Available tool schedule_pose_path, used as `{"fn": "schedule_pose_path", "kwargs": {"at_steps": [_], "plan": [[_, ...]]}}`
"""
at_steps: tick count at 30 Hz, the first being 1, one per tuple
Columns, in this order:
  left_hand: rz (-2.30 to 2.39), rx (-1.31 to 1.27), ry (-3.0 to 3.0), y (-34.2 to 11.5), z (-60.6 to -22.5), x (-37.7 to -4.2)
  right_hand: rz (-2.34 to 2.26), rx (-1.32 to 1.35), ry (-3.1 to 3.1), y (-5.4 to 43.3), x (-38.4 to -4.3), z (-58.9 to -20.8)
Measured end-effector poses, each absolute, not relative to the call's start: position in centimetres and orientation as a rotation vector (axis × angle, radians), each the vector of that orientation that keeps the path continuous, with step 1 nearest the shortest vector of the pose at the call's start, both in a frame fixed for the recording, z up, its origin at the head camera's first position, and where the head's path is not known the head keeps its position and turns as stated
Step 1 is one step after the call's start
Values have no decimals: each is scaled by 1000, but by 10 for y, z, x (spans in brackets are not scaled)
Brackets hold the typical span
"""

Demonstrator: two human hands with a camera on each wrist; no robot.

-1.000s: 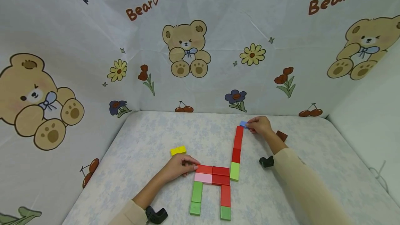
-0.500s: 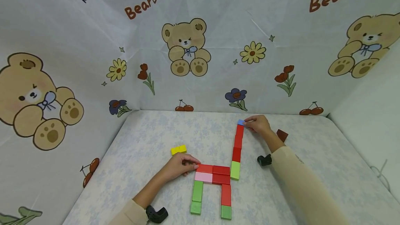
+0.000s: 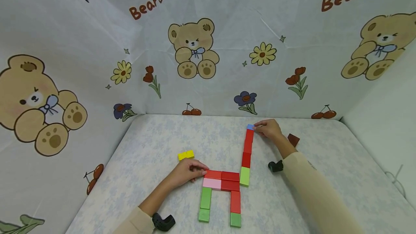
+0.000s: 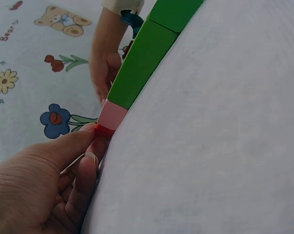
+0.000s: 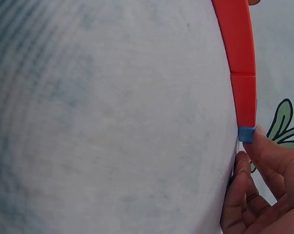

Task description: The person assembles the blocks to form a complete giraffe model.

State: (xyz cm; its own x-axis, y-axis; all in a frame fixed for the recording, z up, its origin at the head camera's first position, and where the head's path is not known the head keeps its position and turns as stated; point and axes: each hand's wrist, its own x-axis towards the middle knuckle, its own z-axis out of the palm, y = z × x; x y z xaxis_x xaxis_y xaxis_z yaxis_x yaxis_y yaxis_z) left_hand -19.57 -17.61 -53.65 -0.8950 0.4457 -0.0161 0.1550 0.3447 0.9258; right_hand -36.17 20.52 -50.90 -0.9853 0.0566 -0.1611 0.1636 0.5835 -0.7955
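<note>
My left hand [image 3: 186,172] is at the left end of a red block [image 3: 213,174], its thumb and forefinger pinching the corner; the left wrist view shows that red end [image 4: 104,130] by the fingertips. A pink block [image 3: 212,183] touches it in front. With thumb and fingers my right hand [image 3: 269,129] holds a small blue block [image 3: 250,126] at the far end of a row of red blocks [image 3: 247,146]. The blue block [image 5: 246,134] meets the last red one in the right wrist view. A lime block [image 3: 245,176] forms the near end of this row.
Green blocks [image 3: 205,198] and a red block [image 3: 235,201] with a green one [image 3: 235,220] extend toward me as two legs. Yellow blocks [image 3: 186,155] lie behind my left hand. A brown block [image 3: 294,140] sits right of my right wrist. A bear-print cloth [image 3: 221,82] hangs behind the table.
The blue block has shifted slightly left with my right hand and now lines up with the red row. My left hand has stayed at the red block. The last half second shows almost no movement.
</note>
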Motion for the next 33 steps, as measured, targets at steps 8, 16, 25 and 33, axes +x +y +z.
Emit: {"fn": "schedule_pose_path", "kwargs": {"at_steps": [8,16,25,33], "plan": [[1555,569,2337,-181,-542,-197,-1353,81,2656,212,-359,-508],[1550,567,2332,-184,-542,-195,-1284,-220,2833,233,-331,-486],[1563,593,2313,-182,-540,-196,-1237,-255,3026,266,-300,-469],[1557,580,2314,-179,-540,-197,-1103,-175,3169,301,-293,-472]]}}
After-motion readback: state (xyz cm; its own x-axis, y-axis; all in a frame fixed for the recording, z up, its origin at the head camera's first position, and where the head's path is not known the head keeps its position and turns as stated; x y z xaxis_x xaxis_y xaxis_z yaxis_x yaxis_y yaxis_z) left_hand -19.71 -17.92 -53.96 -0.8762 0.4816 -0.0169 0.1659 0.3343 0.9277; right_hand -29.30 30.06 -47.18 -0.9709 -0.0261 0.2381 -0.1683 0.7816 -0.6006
